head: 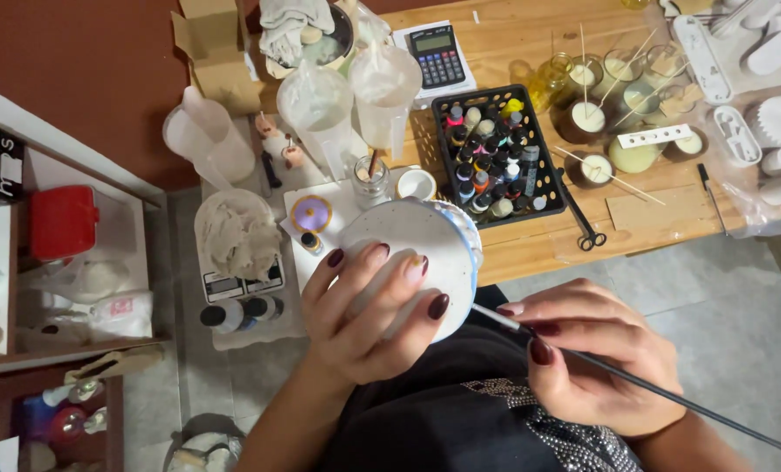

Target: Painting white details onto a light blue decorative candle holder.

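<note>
- The left hand [369,319] cups a round, speckled white ceramic bowl [417,258] with a blue rim, near the wooden worktop [530,240].
- The right hand [596,354] pinches a thin dark paintbrush [635,376]; its tip touches the bowl.

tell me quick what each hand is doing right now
left hand: closed around a white speckled bowl, gripping its underside
right hand: closed on a thin paintbrush, tip at the bowl's rim
</note>
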